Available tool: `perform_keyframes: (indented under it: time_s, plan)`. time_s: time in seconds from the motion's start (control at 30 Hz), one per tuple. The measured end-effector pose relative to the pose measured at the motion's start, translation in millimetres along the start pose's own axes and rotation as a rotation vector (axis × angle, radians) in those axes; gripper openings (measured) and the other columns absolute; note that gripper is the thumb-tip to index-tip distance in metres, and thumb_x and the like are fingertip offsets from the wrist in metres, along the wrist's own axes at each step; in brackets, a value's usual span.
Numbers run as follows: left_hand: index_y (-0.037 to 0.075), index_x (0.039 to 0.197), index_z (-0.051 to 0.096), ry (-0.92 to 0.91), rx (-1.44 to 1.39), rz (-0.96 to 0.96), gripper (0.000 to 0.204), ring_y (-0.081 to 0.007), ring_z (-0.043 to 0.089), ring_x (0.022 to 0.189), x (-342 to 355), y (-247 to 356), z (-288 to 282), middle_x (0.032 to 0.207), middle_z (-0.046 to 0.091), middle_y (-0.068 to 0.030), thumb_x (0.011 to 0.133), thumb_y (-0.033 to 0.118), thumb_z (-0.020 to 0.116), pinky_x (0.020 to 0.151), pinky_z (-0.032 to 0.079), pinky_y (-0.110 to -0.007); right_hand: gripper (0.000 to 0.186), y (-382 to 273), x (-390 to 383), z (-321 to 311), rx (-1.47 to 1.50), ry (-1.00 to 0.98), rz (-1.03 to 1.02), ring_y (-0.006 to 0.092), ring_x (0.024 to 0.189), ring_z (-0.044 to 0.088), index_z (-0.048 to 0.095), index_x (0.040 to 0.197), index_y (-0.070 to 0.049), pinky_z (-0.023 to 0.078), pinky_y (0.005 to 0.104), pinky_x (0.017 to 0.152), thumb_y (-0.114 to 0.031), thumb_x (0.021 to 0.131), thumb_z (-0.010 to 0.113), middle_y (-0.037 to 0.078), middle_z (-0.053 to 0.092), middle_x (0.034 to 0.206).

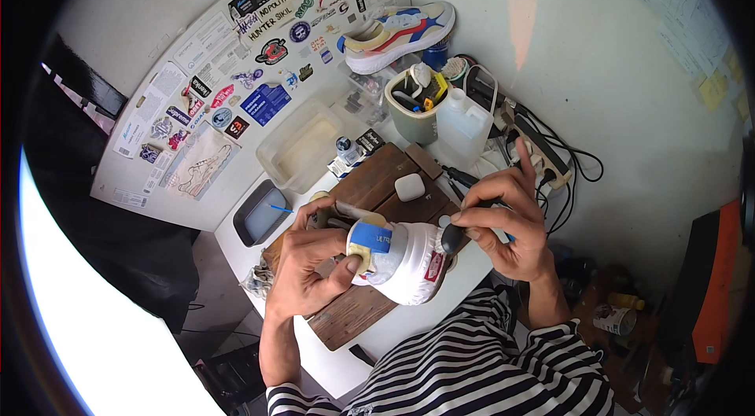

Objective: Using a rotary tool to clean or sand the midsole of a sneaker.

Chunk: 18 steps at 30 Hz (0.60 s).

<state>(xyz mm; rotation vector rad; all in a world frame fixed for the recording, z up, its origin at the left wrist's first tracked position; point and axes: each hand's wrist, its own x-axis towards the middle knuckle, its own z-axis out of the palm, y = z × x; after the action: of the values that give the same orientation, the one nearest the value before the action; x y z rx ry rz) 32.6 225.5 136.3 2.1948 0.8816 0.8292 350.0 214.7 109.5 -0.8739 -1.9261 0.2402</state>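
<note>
A pale wall is seen behind the workplace, and a curved board covered with stickers is stood along its left side. Below, a white table is partly covered by dark wooden planks. A clear plastic tub is set at the back, near a multicoloured sneaker that is propped up higher. A white shoe is held above the planks, near the table's front edge, its opening gripped between the thumb and fingers of the left hand. A bucket filled with tools is placed just beside a translucent jug. By the right hand, a small dark tool, perhaps a brush, is pinched between thumb and finger at the shoe's right end; whether contact is made cannot be told. A white rounded case is left on the planks, and a small bottle is stood beside the tub.
</note>
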Motion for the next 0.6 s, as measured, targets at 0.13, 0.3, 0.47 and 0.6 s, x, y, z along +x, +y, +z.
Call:
perform_keyframes:
  time_s: [0.13,0.3,0.47,0.6]
  plan:
    - [-0.001,0.106,0.074,0.135,-0.213,-0.145,0.039,-0.0322,0.074,0.090,-7.9,4.5,23.5,0.087,0.074,-0.0140,0.093,0.034,0.064,0.125,0.025,-0.062,0.022,-10.8,-3.4,18.4,0.152,-0.033,0.025,0.0161,0.098,0.063,0.079,0.112,-0.025,0.006,0.0647,0.129,-0.024,0.090,0.079,-0.005,0.067,0.099]
    - [-0.001,0.102,0.075,0.223,-0.183,-0.109,0.052,-0.0314,0.073,0.080,2.7,31.3,35.0,0.081,0.072,-0.0134,0.091,0.050,0.070,0.125,0.027,-0.062,0.025,-21.2,-4.7,19.8,0.058,-0.074,-0.057,0.0154,0.099,0.064,0.079,0.114,-0.026,0.005,0.0681,0.129,-0.025,0.089,0.080,-0.006,0.065,0.098]
    - [0.002,0.090,0.080,0.235,-0.072,-0.291,0.028,-0.0234,0.064,0.056,2.8,30.1,37.5,0.058,0.064,-0.0072,0.098,0.026,0.067,0.121,0.037,-0.055,0.022,-17.3,2.8,2.9,-0.067,-0.024,-0.056,0.0144,0.094,0.065,0.079,0.111,-0.026,0.009,0.0688,0.128,-0.025,0.089,0.080,-0.007,0.066,0.099]
    - [0.001,0.086,0.080,0.245,-0.109,-0.297,0.033,-0.0234,0.057,0.052,1.8,31.4,39.6,0.054,0.059,-0.0076,0.104,0.020,0.059,0.118,0.039,-0.053,0.021,-21.2,11.6,3.0,-0.090,-0.034,-0.057,0.0119,0.091,0.065,0.079,0.109,-0.026,0.012,0.0688,0.128,-0.023,0.088,0.081,-0.008,0.066,0.097]
